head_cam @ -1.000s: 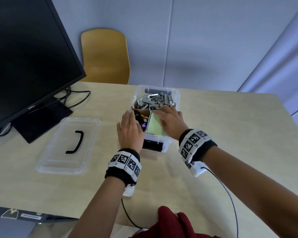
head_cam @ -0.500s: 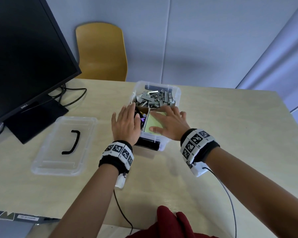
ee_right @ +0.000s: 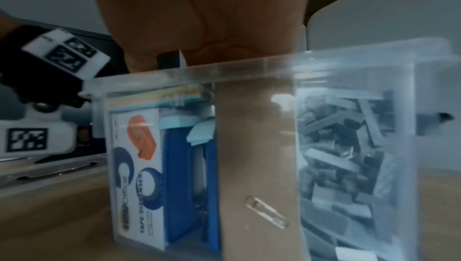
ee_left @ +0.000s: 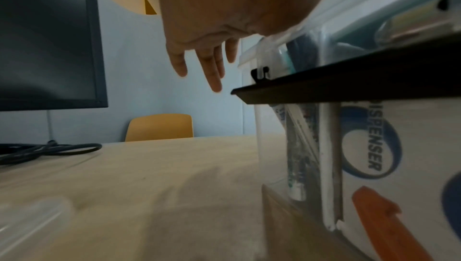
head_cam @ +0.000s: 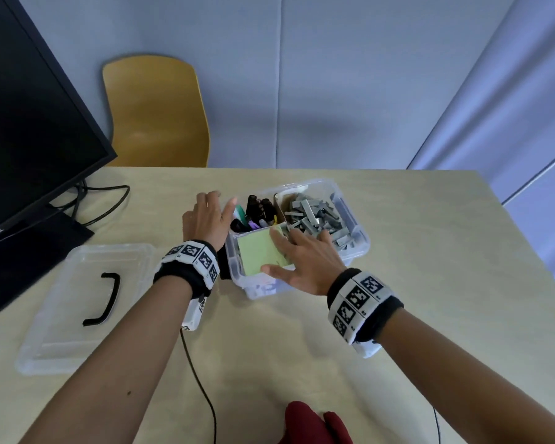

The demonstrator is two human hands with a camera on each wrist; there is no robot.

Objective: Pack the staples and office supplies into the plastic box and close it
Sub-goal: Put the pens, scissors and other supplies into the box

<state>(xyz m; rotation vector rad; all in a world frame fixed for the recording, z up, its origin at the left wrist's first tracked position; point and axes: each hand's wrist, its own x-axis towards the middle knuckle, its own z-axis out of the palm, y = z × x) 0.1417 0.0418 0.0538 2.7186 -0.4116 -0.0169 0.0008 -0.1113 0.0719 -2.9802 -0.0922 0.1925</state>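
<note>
The clear plastic box (head_cam: 356,248) stands open mid-table. It holds grey staples (head_cam: 318,217) at the back right, dark markers (head_cam: 257,209) at the back left and a green sticky-note pad (head_cam: 258,255) in front. My right hand (head_cam: 297,261) lies flat on the pad and staples with its fingers spread. My left hand (head_cam: 207,216) is against the box's left side, fingers straight, thumb by the rim. The left wrist view shows those fingers (ee_left: 214,68) hanging free beside the box wall (ee_left: 262,127). In the right wrist view a tape dispenser carton (ee_right: 137,176) shows through the wall.
The clear lid (head_cam: 61,331) with its black handle (head_cam: 104,299) lies flat at the left. A black monitor (head_cam: 29,123) with cables (head_cam: 106,200) stands at the back left. A yellow chair (head_cam: 157,113) is behind the table. A cardboard divider (ee_right: 254,147) and a paper clip (ee_right: 267,214) are inside the box.
The box has turned clockwise, so the staples now sit at the back right. My left hand slid off the markers to the box's left side. My right hand stayed on the pad.
</note>
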